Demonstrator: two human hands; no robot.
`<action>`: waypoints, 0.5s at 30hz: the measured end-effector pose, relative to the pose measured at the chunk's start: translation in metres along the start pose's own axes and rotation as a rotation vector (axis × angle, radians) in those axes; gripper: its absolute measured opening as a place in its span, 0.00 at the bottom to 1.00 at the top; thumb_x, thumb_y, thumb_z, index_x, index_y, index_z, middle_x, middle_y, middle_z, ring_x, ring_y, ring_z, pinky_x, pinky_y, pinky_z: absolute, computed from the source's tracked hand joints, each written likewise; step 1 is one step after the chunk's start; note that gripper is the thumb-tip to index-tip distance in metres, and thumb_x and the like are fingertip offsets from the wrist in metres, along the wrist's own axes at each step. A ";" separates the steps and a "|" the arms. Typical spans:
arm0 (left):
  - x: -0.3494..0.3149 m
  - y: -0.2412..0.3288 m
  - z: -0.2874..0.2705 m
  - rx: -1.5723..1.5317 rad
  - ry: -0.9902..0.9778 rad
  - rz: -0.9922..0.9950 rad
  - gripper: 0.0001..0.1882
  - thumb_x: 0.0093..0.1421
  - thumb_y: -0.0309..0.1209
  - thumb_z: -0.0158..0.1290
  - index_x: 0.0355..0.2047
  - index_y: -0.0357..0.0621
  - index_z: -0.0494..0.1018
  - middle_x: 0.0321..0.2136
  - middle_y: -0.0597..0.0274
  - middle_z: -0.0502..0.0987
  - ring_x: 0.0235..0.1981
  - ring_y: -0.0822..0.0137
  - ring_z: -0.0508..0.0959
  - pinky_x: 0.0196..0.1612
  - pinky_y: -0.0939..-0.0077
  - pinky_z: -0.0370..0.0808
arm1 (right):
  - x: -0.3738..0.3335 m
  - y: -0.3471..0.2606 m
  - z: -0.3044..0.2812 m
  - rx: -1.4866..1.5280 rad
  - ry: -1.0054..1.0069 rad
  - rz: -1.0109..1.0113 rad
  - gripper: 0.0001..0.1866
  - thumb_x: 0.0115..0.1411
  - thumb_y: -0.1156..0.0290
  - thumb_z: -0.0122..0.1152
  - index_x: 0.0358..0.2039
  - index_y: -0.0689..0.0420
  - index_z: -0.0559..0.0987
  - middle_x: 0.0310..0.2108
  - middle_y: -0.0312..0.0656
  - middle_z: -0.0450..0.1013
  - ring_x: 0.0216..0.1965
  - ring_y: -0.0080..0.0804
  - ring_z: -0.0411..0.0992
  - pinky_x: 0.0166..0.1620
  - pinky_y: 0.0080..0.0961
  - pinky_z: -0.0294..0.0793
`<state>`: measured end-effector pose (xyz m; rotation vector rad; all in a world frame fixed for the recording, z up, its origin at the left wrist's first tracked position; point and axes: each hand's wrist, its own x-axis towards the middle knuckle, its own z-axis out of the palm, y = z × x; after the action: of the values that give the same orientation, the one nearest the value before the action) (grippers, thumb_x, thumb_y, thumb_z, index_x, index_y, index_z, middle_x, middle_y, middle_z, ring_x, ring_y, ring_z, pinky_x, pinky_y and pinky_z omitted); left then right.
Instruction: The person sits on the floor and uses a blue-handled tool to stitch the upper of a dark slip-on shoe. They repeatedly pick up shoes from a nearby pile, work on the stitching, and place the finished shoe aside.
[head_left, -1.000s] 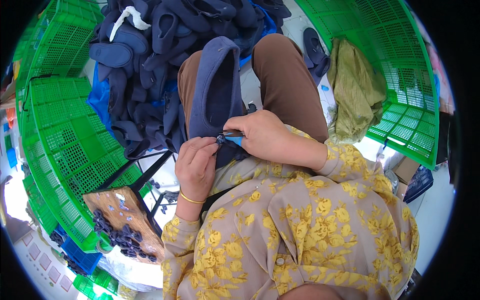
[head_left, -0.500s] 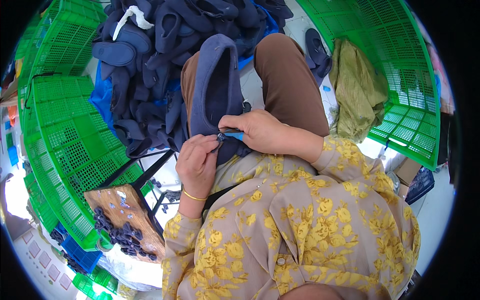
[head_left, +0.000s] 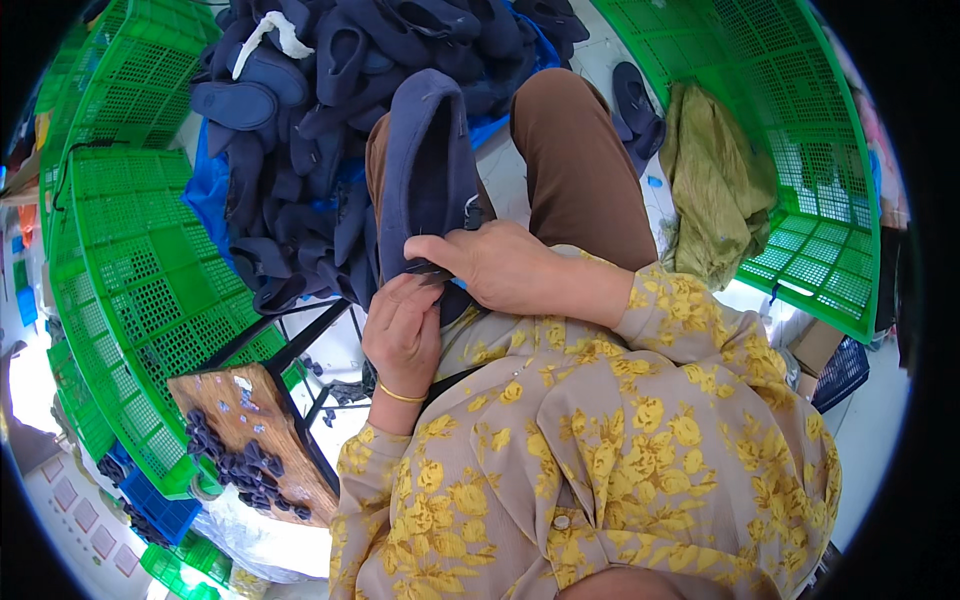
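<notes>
A navy fabric shoe (head_left: 402,190) lies on my left thigh, its toe pointing away and its opening facing up. Beside the shoe's heel my left hand (head_left: 403,335) is closed in a pinch; what the fingertips hold is too small and covered to name. My right hand (head_left: 505,265) is closed around small thread snips (head_left: 432,276), whose dark blades lie right by the left fingertips. A bit of blue shows under the right palm. The heel is mostly hidden by both hands.
Many navy shoes (head_left: 300,190) are heaped on blue sheeting beyond my knees. Green plastic crates (head_left: 130,290) stand left and right. A wooden board (head_left: 240,400) at my left carries small dark bow-like pieces (head_left: 245,470). An olive sack (head_left: 710,190) slumps at the right.
My right hand has moved slightly left and turned, with the snips' blades now lying across the left fingertips. My left hand has shifted slightly right and downward. The shoe has tilted slightly.
</notes>
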<state>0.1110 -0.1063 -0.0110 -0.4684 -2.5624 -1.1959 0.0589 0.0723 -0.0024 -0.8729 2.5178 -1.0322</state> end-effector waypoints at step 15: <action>-0.004 0.001 -0.002 0.019 -0.024 0.051 0.14 0.43 0.12 0.58 0.32 0.37 0.77 0.33 0.53 0.80 0.38 0.53 0.80 0.43 0.67 0.76 | 0.016 -0.008 -0.020 -0.144 0.105 -0.184 0.12 0.52 0.79 0.55 0.38 0.53 0.75 0.37 0.40 0.71 0.40 0.42 0.73 0.37 0.33 0.71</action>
<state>0.1153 -0.1077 -0.0110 -0.5439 -2.5635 -1.1538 0.0408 0.0688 0.0173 -1.1377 2.6670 -0.9828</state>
